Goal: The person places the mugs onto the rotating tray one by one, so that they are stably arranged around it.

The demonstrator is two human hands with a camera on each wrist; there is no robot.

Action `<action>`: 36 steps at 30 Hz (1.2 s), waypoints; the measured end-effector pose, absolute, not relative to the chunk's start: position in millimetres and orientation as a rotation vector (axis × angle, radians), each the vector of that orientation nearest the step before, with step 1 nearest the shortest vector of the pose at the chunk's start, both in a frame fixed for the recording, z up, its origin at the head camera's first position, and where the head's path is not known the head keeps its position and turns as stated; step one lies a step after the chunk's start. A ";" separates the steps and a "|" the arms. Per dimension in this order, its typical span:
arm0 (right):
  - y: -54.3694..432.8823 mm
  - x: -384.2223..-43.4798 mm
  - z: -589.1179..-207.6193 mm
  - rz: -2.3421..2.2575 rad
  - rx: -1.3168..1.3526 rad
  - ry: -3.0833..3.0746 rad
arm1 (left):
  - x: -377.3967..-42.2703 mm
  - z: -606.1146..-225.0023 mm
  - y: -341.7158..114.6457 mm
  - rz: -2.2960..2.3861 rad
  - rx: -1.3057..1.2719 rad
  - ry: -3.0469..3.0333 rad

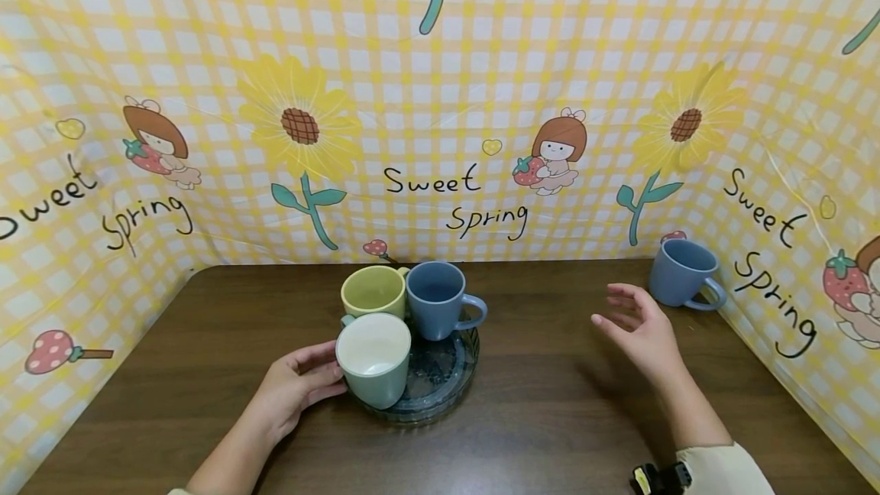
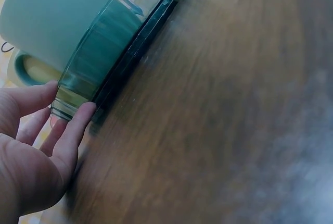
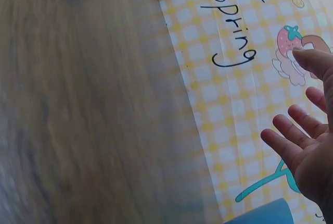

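Note:
A round clear glass tray on the table carries a yellow-green mug, a blue mug and a pale green mug. My left hand touches the left side of the tray, beside the pale green mug. In the left wrist view, its extended fingers meet the tray's rim and lower edge. My right hand hovers above the table with fingers spread and nothing in it. A second blue mug stands upright beyond it at the back right, handle toward the right front.
Yellow checked cloth with printed flowers and figures walls off the back and both sides of the brown wooden table. A dark strap device sits at my right wrist.

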State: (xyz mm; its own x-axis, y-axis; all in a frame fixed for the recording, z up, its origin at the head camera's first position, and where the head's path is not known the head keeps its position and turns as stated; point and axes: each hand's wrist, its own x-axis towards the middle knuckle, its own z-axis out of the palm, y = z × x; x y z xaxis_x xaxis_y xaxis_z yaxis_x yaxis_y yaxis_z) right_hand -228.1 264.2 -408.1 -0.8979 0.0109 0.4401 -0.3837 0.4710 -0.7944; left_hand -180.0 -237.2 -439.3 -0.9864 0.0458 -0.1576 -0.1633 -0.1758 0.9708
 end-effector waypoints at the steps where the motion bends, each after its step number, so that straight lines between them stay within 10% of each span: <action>1: 265.4 -228.6 -408.8 1.395 0.309 -2.326 | -179.9 -439.4 -237.2 2.306 -0.139 1.922; 36: 314.0 -231.8 -408.5 1.287 -0.066 -2.144 | -170.7 -437.5 -227.3 2.261 -0.224 1.984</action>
State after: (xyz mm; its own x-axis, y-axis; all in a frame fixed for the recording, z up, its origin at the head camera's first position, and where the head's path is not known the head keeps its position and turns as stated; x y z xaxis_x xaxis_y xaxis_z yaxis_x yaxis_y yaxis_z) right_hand -231.8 314.0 -408.5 -0.8005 0.3484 0.4877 -0.2666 0.5218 -0.8104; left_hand -170.7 -227.3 -437.5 -0.9812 -0.0034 -0.1931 -0.1910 -0.1303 0.9729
